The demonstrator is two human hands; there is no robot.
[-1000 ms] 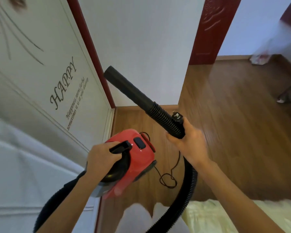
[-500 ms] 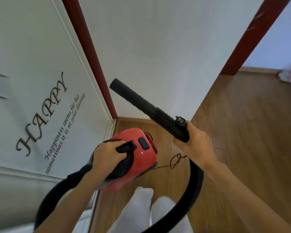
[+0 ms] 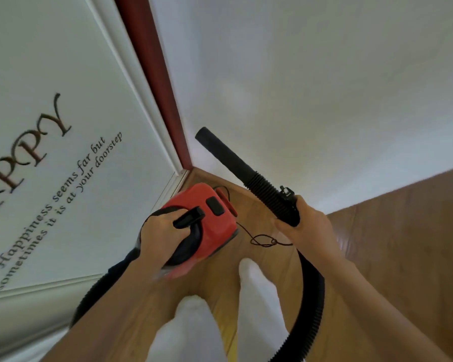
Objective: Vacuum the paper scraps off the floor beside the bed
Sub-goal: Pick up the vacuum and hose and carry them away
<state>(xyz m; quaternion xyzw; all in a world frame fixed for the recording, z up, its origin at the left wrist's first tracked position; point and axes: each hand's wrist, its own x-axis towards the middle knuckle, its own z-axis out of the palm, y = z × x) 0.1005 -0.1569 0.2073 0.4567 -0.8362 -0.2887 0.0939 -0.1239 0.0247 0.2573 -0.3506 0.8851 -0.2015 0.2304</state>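
Note:
I carry a small red vacuum cleaner (image 3: 215,223) above the wooden floor (image 3: 392,246). My left hand (image 3: 162,236) is closed around its black top handle. My right hand (image 3: 309,228) grips the black ribbed hose (image 3: 311,304) just behind the nozzle tube (image 3: 225,155), which points up and left toward the wall corner. The plug sits against the hose at my right hand. A thin black cord (image 3: 262,240) dangles in a loop between the vacuum and my right hand. No paper scraps and no bed are in view.
A white panel (image 3: 50,126) with dark lettering fills the left, edged by a dark red frame (image 3: 152,82). A white wall (image 3: 311,87) stands straight ahead, meeting the floor at a corner. My legs in white trousers (image 3: 256,291) show at the bottom.
The view has swung left and closer to the wall corner. The doorway, far room and bed edge have left the frame. Both hands keep their hold on the vacuum and hose.

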